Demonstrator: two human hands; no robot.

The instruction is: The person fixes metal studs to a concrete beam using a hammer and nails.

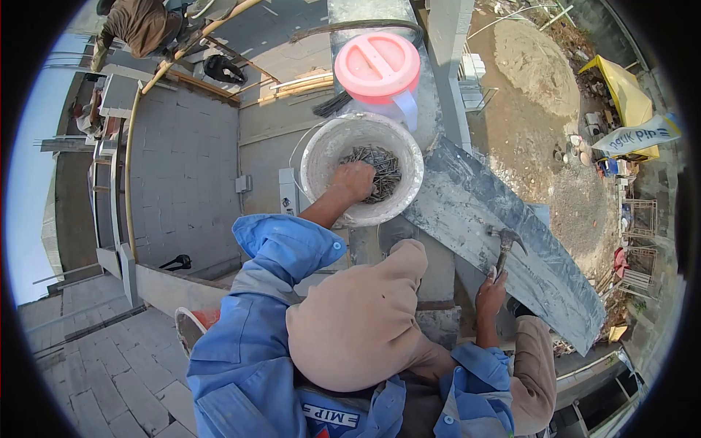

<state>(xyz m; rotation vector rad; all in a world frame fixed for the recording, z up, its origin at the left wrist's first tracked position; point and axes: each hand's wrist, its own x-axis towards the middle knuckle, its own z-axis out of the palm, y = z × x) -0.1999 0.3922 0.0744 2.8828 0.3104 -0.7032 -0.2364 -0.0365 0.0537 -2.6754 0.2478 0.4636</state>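
A round whitish bucket with a wire handle holds many loose nails. My left hand is inside it, its curled fingers closed on nails, with the fingertips partly hidden. On the right, my right hand is wrapped round the handle of a claw hammer, whose head lies over a long grey metal sheet. Between my arms a knee in beige trousers rises. Just beyond the bucket stands a jug with a pink lid.
A dark brush lies beside the jug. At the upper left, another person bends near bamboo poles. An orange-and-grey bucket is by my left elbow. Past the sheet, the ground drops away to a sand pile.
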